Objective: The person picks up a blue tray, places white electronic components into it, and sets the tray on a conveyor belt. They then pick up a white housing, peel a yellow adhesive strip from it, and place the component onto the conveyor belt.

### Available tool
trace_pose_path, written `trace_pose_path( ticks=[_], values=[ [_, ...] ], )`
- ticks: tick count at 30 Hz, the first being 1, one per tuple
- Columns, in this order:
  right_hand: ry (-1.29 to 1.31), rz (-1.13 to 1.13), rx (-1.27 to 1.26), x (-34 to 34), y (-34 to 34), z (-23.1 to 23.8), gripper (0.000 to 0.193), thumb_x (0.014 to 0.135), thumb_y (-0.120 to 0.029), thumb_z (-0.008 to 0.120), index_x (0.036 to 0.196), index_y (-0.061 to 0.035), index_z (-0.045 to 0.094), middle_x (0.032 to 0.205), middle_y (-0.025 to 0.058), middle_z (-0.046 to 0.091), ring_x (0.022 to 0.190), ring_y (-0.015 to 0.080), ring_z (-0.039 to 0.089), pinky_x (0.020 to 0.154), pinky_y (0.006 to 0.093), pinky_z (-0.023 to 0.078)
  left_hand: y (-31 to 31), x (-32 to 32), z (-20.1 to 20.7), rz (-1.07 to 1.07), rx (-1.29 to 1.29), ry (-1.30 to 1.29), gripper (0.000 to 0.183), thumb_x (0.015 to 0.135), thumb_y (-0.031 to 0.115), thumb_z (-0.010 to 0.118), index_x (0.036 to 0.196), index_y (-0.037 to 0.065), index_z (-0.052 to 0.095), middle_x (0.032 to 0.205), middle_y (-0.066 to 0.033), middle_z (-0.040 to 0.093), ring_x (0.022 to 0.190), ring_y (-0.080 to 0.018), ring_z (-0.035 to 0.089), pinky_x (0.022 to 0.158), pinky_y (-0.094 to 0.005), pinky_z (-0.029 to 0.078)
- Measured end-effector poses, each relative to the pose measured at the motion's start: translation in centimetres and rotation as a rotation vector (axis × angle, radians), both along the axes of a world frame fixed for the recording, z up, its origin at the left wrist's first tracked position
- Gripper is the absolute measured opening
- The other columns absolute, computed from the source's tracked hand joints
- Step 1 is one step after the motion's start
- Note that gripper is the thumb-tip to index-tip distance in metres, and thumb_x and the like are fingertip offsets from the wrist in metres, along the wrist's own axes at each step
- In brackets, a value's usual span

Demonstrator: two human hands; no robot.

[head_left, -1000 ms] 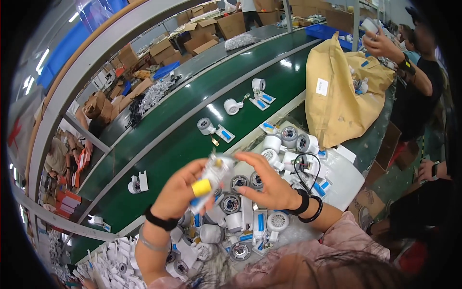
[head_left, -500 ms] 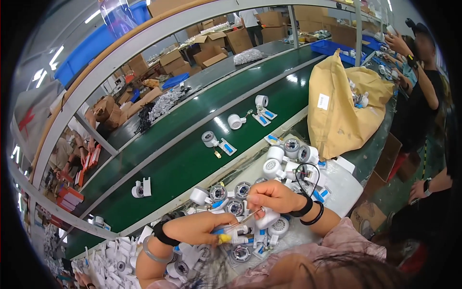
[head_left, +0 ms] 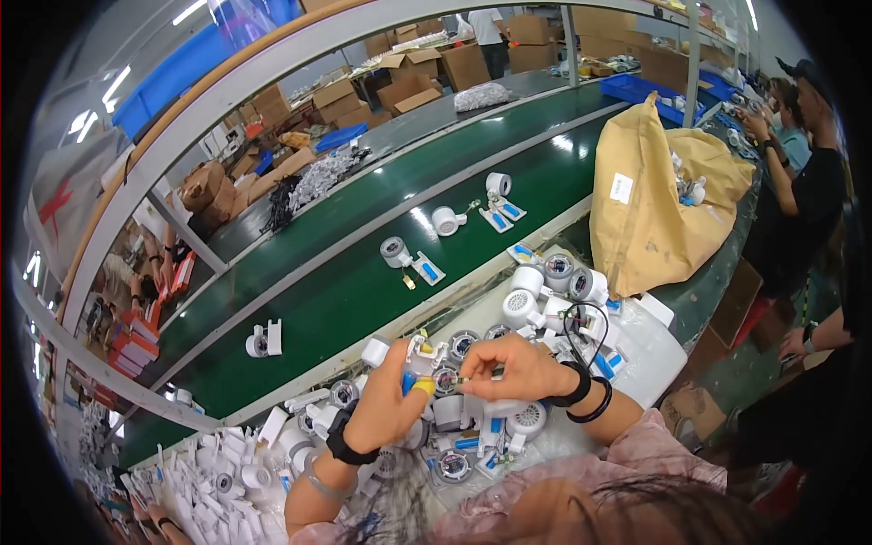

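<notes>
My left hand (head_left: 383,400), with a yellow cover on one fingertip, is closed around a small white plastic part (head_left: 418,350) with a blue piece on it. Just to its right, my right hand (head_left: 516,367) has thumb and finger pinched together near that part; what lies between them is too small to make out. Beneath both hands is a pile of white round-headed units, some showing circuitry inside a grey ring (head_left: 453,466), others a perforated white face (head_left: 528,421). A thin black cable loop (head_left: 586,331) lies on the units to the right.
Beyond the pile runs a green conveyor belt (head_left: 336,304) carrying several white units. Many loose white parts (head_left: 222,490) are heaped at the lower left. A yellow sack (head_left: 640,218) stands at the right, near other people. A metal frame (head_left: 118,397) crosses the left side.
My left hand has risen and turned upright, lifting the white part with the blue piece. The white unit under my right hand has been let go, and that hand now pinches nearer the part.
</notes>
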State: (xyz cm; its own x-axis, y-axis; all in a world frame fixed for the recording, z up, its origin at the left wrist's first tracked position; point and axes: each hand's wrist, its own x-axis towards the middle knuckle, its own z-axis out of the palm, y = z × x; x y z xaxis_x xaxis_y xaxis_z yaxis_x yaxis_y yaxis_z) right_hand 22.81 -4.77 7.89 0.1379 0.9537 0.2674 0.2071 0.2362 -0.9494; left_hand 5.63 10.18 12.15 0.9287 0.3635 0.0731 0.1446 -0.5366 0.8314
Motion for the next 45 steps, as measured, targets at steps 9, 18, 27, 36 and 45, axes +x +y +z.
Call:
trace_pose_path(
  ticks=[9, 18, 27, 36, 45],
  values=[
    [-0.656, -0.596, 0.483, -0.6, 1.5, -1.1, 0.017, 0.071, 0.001, 0.072, 0.084, -0.0047, 0.063, 0.076, 0.0054, 0.064, 0.068, 0.0222, 0.06, 0.065, 0.0325, 0.044, -0.6, 2.1, -4.4, 0.066, -0.775, -0.157, 0.024, 0.099, 0.021, 0.042, 0.119, 0.008, 0.045, 0.083, -0.0086, 0.057, 0.055, -0.0161, 0.056, 0.044, -0.028, 0.046],
    [-0.68, -0.517, 0.674, -0.6, 1.8, -1.8, 0.026, 0.069, 0.002, 0.073, 0.092, -0.002, 0.065, 0.086, 0.0082, 0.067, 0.071, 0.0238, 0.061, 0.07, 0.0346, 0.046, -1.8, 1.7, -4.1, -0.089, -0.793, -0.257, 0.032, 0.093, 0.008, 0.036, 0.124, 0.004, 0.035, 0.095, -0.0092, 0.05, 0.07, -0.014, 0.054, 0.057, -0.0276, 0.048],
    [-0.685, -0.506, 0.729, -0.5, 1.8, -1.9, 0.033, 0.062, 0.001, 0.076, 0.093, -0.0083, 0.068, 0.09, 0.0042, 0.062, 0.075, 0.0227, 0.055, 0.068, 0.0322, 0.043, -2.0, 1.2, -4.3, -0.142, -0.525, -0.277, 0.038, 0.089, 0.004, 0.031, 0.126, 0.001, 0.034, 0.094, -0.0084, 0.05, 0.07, -0.0132, 0.051, 0.065, -0.0275, 0.046],
    [-0.674, -0.512, 0.683, -0.5, 1.5, -1.8, 0.033, 0.064, 0.004, 0.076, 0.093, -0.0094, 0.067, 0.09, 0.0054, 0.06, 0.081, 0.0257, 0.054, 0.07, 0.0349, 0.045, -2.7, 1.2, -3.2, -0.139, -0.38, -0.312, 0.039, 0.087, 0.002, 0.033, 0.125, 0.0, 0.034, 0.095, -0.0092, 0.05, 0.072, -0.0136, 0.049, 0.066, -0.0283, 0.044],
    [-0.763, -0.509, 0.703, -0.6, 1.2, -1.9, 0.035, 0.063, 0.001, 0.078, 0.095, -0.0106, 0.069, 0.09, 0.0044, 0.062, 0.083, 0.0266, 0.055, 0.076, 0.0372, 0.047, -3.4, 0.8, -4.0, -0.037, -0.162, -0.315, 0.045, 0.087, 0.003, 0.033, 0.132, 0.0, 0.034, 0.083, -0.0072, 0.055, 0.073, -0.0151, 0.051, 0.068, -0.027, 0.041]
  ],
)
